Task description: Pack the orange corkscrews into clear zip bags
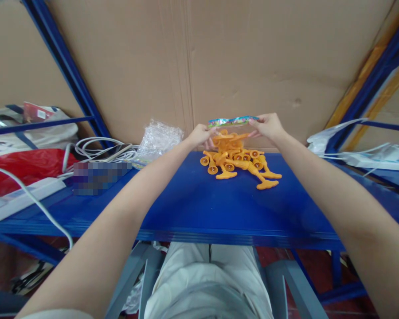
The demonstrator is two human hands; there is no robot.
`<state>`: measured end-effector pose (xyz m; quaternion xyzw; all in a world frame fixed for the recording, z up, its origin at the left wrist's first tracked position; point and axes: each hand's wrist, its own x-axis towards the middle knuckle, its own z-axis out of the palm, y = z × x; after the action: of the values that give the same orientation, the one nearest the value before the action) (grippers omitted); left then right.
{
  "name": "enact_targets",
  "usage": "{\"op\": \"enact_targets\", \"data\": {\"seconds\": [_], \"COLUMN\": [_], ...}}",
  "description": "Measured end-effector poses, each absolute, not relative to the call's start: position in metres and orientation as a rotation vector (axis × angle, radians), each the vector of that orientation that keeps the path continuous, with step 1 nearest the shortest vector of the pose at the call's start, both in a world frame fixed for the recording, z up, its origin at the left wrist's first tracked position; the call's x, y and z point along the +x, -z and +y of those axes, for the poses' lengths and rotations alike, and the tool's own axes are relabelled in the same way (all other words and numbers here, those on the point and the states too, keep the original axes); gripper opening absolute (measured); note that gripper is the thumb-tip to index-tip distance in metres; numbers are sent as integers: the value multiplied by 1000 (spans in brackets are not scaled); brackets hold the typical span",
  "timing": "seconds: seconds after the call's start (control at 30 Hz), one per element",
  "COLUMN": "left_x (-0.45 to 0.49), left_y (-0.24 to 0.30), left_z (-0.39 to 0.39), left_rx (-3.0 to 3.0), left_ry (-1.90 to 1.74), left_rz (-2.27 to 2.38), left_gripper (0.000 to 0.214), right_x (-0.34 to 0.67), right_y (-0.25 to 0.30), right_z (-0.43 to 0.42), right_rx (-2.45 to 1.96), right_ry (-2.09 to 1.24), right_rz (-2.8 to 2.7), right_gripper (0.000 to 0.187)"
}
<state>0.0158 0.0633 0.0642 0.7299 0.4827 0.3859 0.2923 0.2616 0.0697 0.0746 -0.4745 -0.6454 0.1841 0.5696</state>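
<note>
A small clear plastic bag (232, 133) with a colourful printed header hangs above the blue shelf (199, 204). My left hand (201, 134) pinches its left top corner and my right hand (268, 126) pinches its right top corner. Orange plastic toy pieces show inside the bag. Below it, a pile of several more orange toy pieces (239, 166) lies on the shelf, each with a round cup end and a flat foot.
Crumpled clear plastic bags (159, 139) lie left of the pile. White cables (96, 150), a red bag (23, 168) and white bags sit at far left. White packets (369, 155) rest at right. A cardboard wall stands behind; blue rack posts frame both sides.
</note>
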Motion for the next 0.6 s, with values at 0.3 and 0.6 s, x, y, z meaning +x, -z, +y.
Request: {"op": "enact_targets", "data": {"seconds": [0.3, 0.6], "left_x": [16, 10], "left_y": [-89, -111], "left_z": [48, 43], "left_rx": [1822, 1753], "left_ry": [-1149, -1198], "left_rz": [1113, 941], "left_gripper": [40, 49], "right_x": [247, 217], "right_y": [-102, -136], "right_z": [64, 41], "right_rx": [-994, -1053], "right_ry": [-445, -276], "right_rz": [-1437, -1274], "right_gripper": [20, 22]}}
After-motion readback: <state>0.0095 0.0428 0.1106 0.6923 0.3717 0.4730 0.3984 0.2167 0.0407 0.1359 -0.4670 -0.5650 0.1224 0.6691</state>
